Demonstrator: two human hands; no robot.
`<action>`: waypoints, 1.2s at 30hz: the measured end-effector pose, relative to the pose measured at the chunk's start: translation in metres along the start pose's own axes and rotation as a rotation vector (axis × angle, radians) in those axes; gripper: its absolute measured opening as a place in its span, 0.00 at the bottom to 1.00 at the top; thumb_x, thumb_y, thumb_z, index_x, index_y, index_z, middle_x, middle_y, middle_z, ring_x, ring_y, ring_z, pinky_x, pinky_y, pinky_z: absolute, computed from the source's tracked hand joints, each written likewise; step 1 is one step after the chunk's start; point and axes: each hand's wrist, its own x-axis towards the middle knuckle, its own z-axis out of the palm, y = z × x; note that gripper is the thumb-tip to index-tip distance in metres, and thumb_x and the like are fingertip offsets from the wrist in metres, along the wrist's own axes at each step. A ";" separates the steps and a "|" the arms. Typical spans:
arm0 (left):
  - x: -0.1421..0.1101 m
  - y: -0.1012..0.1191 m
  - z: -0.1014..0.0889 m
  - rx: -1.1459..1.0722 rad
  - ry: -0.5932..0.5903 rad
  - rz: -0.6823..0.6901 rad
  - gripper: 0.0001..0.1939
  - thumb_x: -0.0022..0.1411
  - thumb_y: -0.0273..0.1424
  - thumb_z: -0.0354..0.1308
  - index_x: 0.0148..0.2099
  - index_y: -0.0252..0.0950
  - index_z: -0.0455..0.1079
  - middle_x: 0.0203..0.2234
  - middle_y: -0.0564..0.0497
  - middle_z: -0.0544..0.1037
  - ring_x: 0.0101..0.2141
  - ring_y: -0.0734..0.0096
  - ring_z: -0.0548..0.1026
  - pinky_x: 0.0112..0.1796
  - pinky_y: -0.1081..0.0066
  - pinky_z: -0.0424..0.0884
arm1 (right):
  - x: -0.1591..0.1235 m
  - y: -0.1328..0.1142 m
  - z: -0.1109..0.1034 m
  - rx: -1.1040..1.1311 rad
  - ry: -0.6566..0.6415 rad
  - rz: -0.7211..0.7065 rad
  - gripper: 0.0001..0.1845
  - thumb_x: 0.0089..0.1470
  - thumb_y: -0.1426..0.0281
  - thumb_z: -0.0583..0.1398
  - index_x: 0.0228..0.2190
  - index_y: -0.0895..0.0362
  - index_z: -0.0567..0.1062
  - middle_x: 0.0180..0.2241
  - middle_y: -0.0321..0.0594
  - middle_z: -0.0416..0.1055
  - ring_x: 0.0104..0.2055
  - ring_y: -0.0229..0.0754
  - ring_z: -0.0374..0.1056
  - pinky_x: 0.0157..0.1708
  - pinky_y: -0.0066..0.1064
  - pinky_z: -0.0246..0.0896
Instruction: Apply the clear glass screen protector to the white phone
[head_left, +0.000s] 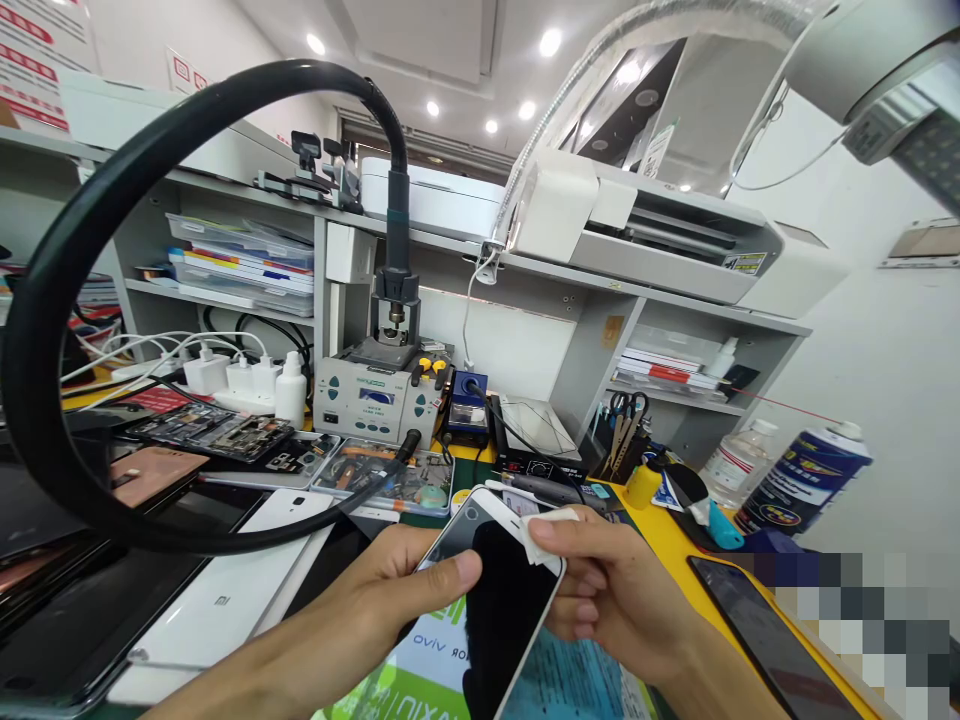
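Note:
A white-framed smartphone (499,600) with a dark screen is held tilted above the bench. My left hand (375,605) grips its left edge, thumb lying across the lower part of the glass. My right hand (607,590) is closed in a pinch on a small white wipe (546,535), pressed against the phone's upper right edge. A green and white printed mat (420,680) lies beneath the phone.
A thick black hose (67,300) arcs from the rework station (375,395) across the left. Opened phones and parts trays (225,435) cover the left bench. Right of my hands lie a dark phone (765,640), a spray can (806,480), a bottle (739,455), and scissors in a holder (626,420).

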 end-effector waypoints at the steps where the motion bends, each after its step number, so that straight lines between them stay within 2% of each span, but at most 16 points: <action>1: 0.000 0.001 0.000 -0.010 0.004 0.004 0.16 0.69 0.42 0.60 0.36 0.35 0.80 0.27 0.53 0.79 0.27 0.75 0.70 0.32 0.74 0.60 | 0.000 0.000 0.000 -0.006 0.002 -0.015 0.34 0.41 0.60 0.75 0.14 0.54 0.55 0.11 0.21 0.46 0.14 0.27 0.43 0.16 0.23 0.36; 8: 0.002 0.004 0.000 -0.087 0.053 -0.026 0.18 0.67 0.44 0.61 0.42 0.34 0.82 0.31 0.50 0.82 0.31 0.71 0.74 0.35 0.73 0.64 | 0.003 0.005 0.001 -0.156 0.022 -0.220 0.33 0.52 0.54 0.70 0.15 0.54 0.57 0.12 0.22 0.48 0.16 0.28 0.43 0.19 0.27 0.36; 11: 0.002 0.001 -0.002 -0.120 0.097 -0.024 0.16 0.65 0.43 0.63 0.43 0.34 0.81 0.31 0.51 0.81 0.32 0.71 0.74 0.34 0.74 0.64 | 0.005 0.008 0.002 -0.229 0.039 -0.318 0.33 0.55 0.53 0.68 0.14 0.53 0.57 0.13 0.23 0.48 0.16 0.29 0.44 0.19 0.29 0.37; 15: 0.003 -0.002 -0.003 -0.125 0.155 -0.024 0.15 0.65 0.41 0.64 0.39 0.34 0.79 0.28 0.52 0.79 0.29 0.72 0.73 0.32 0.74 0.64 | 0.008 0.011 0.002 -0.296 0.050 -0.364 0.34 0.57 0.51 0.66 0.13 0.53 0.57 0.12 0.24 0.48 0.16 0.30 0.46 0.20 0.30 0.38; 20: 0.003 0.001 -0.002 -0.169 0.218 -0.022 0.16 0.66 0.41 0.63 0.31 0.34 0.75 0.24 0.54 0.76 0.24 0.75 0.70 0.28 0.75 0.62 | 0.009 0.015 0.007 -0.342 0.061 -0.321 0.34 0.57 0.50 0.65 0.12 0.53 0.58 0.12 0.26 0.50 0.16 0.31 0.47 0.20 0.30 0.40; 24: 0.002 0.001 -0.003 -0.164 0.252 -0.006 0.14 0.66 0.40 0.63 0.33 0.35 0.74 0.24 0.55 0.75 0.25 0.74 0.70 0.29 0.74 0.63 | 0.010 0.019 0.012 -0.380 0.044 -0.278 0.35 0.56 0.49 0.66 0.11 0.53 0.59 0.11 0.26 0.49 0.16 0.31 0.46 0.20 0.30 0.40; 28: 0.004 -0.004 -0.006 -0.167 0.340 0.028 0.16 0.65 0.41 0.64 0.30 0.36 0.70 0.22 0.57 0.73 0.24 0.75 0.68 0.29 0.74 0.62 | 0.011 0.023 0.014 -0.436 0.012 -0.245 0.35 0.56 0.48 0.65 0.10 0.53 0.60 0.10 0.27 0.50 0.15 0.31 0.47 0.20 0.31 0.41; 36: 0.006 -0.003 -0.008 -0.176 0.429 0.048 0.19 0.64 0.48 0.63 0.35 0.36 0.76 0.25 0.53 0.80 0.26 0.67 0.75 0.34 0.69 0.67 | 0.012 0.035 0.011 -0.641 -0.069 -0.187 0.37 0.59 0.43 0.59 0.10 0.53 0.62 0.10 0.30 0.53 0.17 0.34 0.49 0.22 0.33 0.44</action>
